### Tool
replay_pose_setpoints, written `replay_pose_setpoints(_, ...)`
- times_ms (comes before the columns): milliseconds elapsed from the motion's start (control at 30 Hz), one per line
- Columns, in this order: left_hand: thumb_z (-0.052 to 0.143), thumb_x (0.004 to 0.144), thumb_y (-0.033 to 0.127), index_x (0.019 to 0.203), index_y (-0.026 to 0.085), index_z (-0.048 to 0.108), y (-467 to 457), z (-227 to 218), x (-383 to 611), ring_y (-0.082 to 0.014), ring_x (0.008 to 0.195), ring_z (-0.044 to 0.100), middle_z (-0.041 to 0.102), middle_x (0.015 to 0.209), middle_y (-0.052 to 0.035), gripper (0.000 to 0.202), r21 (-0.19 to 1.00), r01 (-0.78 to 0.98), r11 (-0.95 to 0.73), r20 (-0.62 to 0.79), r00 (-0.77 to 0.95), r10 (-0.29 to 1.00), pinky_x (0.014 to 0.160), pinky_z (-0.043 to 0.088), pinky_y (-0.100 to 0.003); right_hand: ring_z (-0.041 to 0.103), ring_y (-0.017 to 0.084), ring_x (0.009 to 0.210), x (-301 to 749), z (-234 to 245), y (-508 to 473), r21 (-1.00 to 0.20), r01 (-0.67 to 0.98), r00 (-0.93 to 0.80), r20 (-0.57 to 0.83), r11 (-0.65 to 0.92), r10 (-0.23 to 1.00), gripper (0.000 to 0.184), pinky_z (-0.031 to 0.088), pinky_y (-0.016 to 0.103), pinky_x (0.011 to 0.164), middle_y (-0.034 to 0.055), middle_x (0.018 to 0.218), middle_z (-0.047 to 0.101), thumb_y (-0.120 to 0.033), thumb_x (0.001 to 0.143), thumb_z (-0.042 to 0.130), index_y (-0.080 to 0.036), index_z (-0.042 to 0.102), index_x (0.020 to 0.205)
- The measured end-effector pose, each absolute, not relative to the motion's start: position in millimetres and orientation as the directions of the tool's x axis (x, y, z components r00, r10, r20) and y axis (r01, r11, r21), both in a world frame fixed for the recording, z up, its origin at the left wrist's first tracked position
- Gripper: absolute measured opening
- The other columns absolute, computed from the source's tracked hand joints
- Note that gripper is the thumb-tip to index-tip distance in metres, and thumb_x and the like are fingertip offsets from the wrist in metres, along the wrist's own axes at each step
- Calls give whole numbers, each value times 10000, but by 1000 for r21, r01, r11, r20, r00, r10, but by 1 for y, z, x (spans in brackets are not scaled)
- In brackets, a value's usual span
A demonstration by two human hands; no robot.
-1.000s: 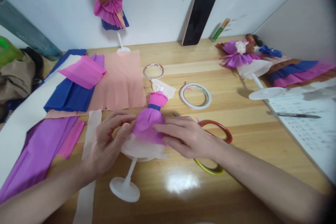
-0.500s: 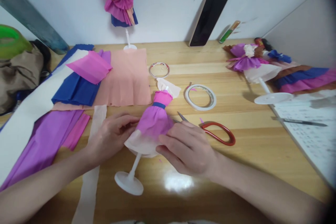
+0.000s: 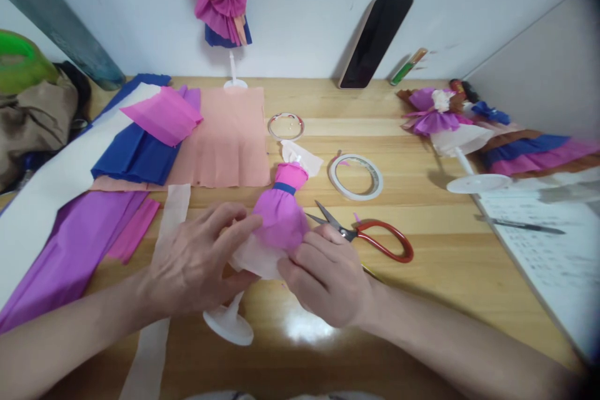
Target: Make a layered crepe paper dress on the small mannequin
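A small paper dress figure (image 3: 280,215) lies tilted on the wooden table (image 3: 422,275), with a purple skirt, a pink top, a blue waistband and a pale underskirt. Its white stand foot (image 3: 228,325) rests on the table near me. My left hand (image 3: 199,265) grips the left side of the skirt hem with curled fingers. My right hand (image 3: 325,275) pinches the right side of the hem. Red-handled scissors (image 3: 370,236) lie just right of my right hand.
A tape ring (image 3: 356,175) and a clear ring (image 3: 285,126) lie beyond the figure. Crepe paper sheets (image 3: 140,150) in pink, blue, purple and peach cover the left. A phone (image 3: 375,40) leans on the wall. Another paper figure (image 3: 440,115) lies at right beside a printed sheet (image 3: 548,244).
Both hands have closed in on the skirt hem. My right hand slid down off the purple skirt toward me, uncovering the scissors blades. The figure stayed in place.
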State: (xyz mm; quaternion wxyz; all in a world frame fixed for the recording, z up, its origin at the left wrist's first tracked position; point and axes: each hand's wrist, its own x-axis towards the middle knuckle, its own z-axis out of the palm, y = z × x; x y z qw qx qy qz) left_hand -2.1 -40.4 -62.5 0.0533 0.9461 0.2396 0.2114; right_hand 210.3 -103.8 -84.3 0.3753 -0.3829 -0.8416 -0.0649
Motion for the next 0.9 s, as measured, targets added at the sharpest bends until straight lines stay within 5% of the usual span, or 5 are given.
replay_pose_setpoints(200, 498, 755, 20, 1087, 135, 554, -43, -73, 9, -186, 791, 605, 613, 942, -92, 356, 109, 445, -889, 502, 747, 436, 602, 535, -280, 291, 137, 532, 215, -85, -106, -192, 653, -369, 764, 732, 530, 279, 200, 331, 520, -20, 508, 423, -24, 746, 538, -204, 480, 541)
replay_pose_setpoints(400, 522, 772, 43, 1022, 108, 572, -44, -76, 15, -192, 721, 628, 640, 871, -110, 263, 74, 403, -912, 595, 716, 365, 590, 540, -292, 367, 156, 591, 212, -92, -101, -184, 767, -330, 709, 615, 624, 210, 260, 330, 575, -1, 577, 461, -59, 764, 541, -204, 543, 612)
replay_pose_setpoints(600, 484, 750, 20, 902, 121, 563, -43, -77, 18, -186, 648, 622, 647, 804, -103, 198, 32, 402, -915, 602, 723, 339, 536, 527, -287, 321, 133, 553, 217, -89, -100, -249, 696, -270, 778, 673, 567, 253, 252, 311, 573, -27, 551, 387, 4, 736, 511, -201, 462, 597)
replay_pose_setpoints(767, 483, 769, 36, 1060, 92, 563, -42, -74, 23, -245, 773, 639, 653, 961, -156, 307, -51, 444, -894, 595, 732, 330, 585, 553, -340, 309, 137, 544, 218, -90, -98, -279, 669, -240, 796, 689, 555, 281, 249, 306, 547, -28, 537, 352, 33, 676, 493, -216, 404, 583)
replay_pose_setpoints(900, 472, 792, 32, 888, 145, 546, -40, -72, 25, -224, 745, 627, 661, 897, -128, 166, -73, 417, -906, 603, 742, 293, 584, 544, -325, 301, 134, 525, 214, -90, -98, -254, 644, -275, 804, 722, 527, 279, 229, 311, 540, -27, 525, 362, 21, 665, 497, -215, 394, 556)
